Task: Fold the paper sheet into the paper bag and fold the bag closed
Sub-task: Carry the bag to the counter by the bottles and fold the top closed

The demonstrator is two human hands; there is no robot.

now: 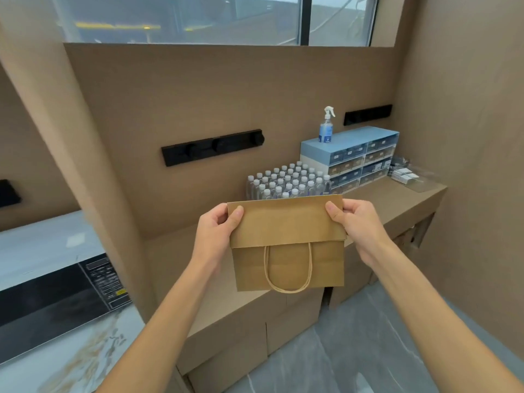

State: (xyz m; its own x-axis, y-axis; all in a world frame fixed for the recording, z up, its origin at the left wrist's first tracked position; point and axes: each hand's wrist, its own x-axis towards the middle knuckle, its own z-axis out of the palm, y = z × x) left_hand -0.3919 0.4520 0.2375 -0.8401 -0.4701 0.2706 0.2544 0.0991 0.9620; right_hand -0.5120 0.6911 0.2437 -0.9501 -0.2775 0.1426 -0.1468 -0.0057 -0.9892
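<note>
Paper bag (286, 245) held up in the air, top flap folded down over its front, twine handle (287, 269) hanging below the flap, left hand (218, 231) pinching the upper left corner, right hand (358, 222) pinching the upper right corner, capped bottles (286, 180) on the surface (397, 199) behind, blue drawer unit (350, 158) beyond, spray bottle (326, 126) on top, label unreadable.

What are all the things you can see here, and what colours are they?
Paper bag: one, brown, top folded over, held up in the air in the middle.
Bag handle: one shows, tan, hanging down the bag's front.
Water bottles: many, clear with white caps, on the counter behind the bag.
Drawer organiser: one, blue, on the counter by the wall.
Spray bottle: one, blue, on top of the organiser.
Microwave: one, black, at left.
Left hand: pinching the bag's top left corner.
Right hand: pinching the top right corner.
</note>
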